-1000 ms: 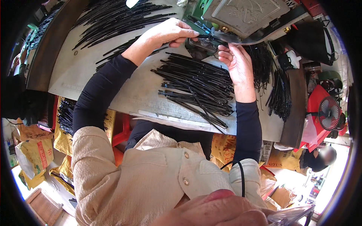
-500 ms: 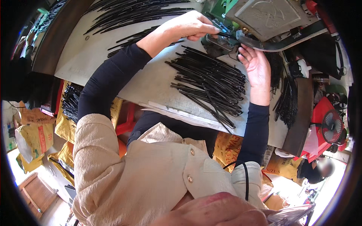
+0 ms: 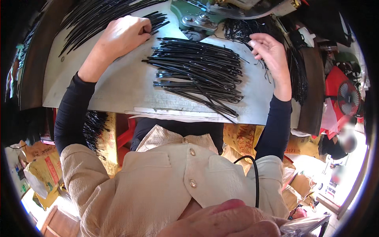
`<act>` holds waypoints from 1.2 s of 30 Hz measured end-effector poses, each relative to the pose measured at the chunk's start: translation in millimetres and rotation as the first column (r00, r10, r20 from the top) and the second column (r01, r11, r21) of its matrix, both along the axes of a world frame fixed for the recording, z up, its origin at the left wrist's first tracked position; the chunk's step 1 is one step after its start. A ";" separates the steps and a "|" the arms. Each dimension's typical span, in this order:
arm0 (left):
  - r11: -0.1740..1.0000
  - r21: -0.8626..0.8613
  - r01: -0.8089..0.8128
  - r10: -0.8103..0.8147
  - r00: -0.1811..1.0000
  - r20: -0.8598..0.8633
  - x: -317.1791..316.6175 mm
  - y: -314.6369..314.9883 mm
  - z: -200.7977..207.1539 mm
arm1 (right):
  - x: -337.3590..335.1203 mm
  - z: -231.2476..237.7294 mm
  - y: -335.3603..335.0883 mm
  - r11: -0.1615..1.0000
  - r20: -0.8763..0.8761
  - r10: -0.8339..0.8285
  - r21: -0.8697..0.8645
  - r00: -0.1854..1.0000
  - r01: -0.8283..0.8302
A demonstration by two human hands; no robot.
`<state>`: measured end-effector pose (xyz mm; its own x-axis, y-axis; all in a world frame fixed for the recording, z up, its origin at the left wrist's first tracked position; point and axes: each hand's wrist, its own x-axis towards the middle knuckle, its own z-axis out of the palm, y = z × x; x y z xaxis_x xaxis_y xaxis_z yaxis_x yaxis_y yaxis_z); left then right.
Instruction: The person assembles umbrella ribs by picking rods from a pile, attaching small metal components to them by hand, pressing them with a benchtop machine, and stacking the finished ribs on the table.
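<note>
Above the grey-white tabletop [image 3: 118, 91], my left hand [image 3: 123, 37] is closed, its fingers curled down beside a spread of thin black strips [image 3: 98, 19] at the far left. What it holds, if anything, is hidden under the fingers. A thick pile of similar black strips [image 3: 197, 71] lies in the middle of the table, between my arms. To the right of that pile, my right hand [image 3: 271, 55] is raised with loosely bent fingers apart, and no strip shows in them. Beyond the pile stands a green machine [image 3: 199, 21] with a metal plate and bolts.
Tangled thin black scraps [image 3: 252, 29] lie right of the machine, and a black bundle [image 3: 298, 75] hangs over the right edge. A red stool-like thing with a fan [image 3: 349, 94] stands far right. Yellow sacks [image 3: 242, 138] sit below the table.
My left hand has moved left from the machine to the far-left strips. My right hand has drawn away from the machine. The view has shifted, so the machine now shows higher up.
</note>
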<state>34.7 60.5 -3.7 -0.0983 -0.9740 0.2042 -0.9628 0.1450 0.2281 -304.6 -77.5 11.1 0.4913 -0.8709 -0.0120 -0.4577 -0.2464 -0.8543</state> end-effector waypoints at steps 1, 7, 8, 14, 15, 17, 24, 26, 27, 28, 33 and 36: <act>1.000 -0.004 0.014 -0.014 1.000 -0.004 1.6 -1.8 -3.8 | -4.8 0.2 0.4 0.998 -0.180 -0.003 -0.057 0.984 -0.008; 0.976 -0.177 0.124 -0.104 0.988 0.116 -0.1 -2.2 -10.8 | -21.3 20.4 22.4 0.881 -0.617 -0.228 -0.461 0.753 -0.111; 0.973 -0.194 0.127 -0.103 0.986 0.128 -0.8 -0.8 -12.2 | -25.1 20.9 22.7 0.874 -0.682 -0.212 -0.453 0.700 -0.176; 0.940 -0.251 0.231 -0.192 0.967 0.169 -7.1 -0.6 -18.4 | -29.0 -7.0 22.0 0.783 -0.663 -0.232 -0.562 0.712 -0.268; 0.922 -0.290 0.256 -0.222 0.964 0.145 -5.6 -1.4 -20.2 | -27.4 -11.0 19.4 0.746 -0.649 -0.223 -0.594 0.727 -0.301; 0.935 -0.261 0.241 -0.210 0.967 0.142 -4.6 -2.1 -19.2 | -23.8 -14.5 16.0 0.731 -0.637 -0.213 -0.607 0.741 -0.312; 0.945 -0.297 0.136 -0.096 0.985 0.145 -4.4 -2.1 -9.2 | -16.5 -19.3 10.5 0.637 -0.350 -0.139 -0.748 0.926 -0.187; 0.948 -0.291 0.130 -0.110 0.991 0.081 -4.8 -6.7 -10.0 | -11.0 -14.6 10.9 0.700 -0.267 -0.140 -0.708 0.954 -0.096; 0.942 -0.313 0.123 -0.110 0.992 0.059 -5.6 -9.9 -14.0 | -7.9 -12.0 13.8 0.721 -0.199 -0.142 -0.692 0.970 -0.036; 0.953 -0.289 0.087 -0.080 0.996 0.035 -7.6 -13.7 -15.5 | -6.1 -12.4 13.9 0.722 -0.097 -0.115 -0.692 0.989 0.016; 0.987 -0.157 0.033 -0.083 0.943 -0.322 -4.4 -21.1 -14.6 | -11.4 -22.9 13.4 0.937 0.246 -0.158 -0.268 0.956 0.224; 0.990 -0.078 0.120 -0.143 0.858 -0.494 6.4 -24.9 -16.0 | -22.9 -18.4 10.6 0.952 0.110 -0.238 -0.173 0.965 0.254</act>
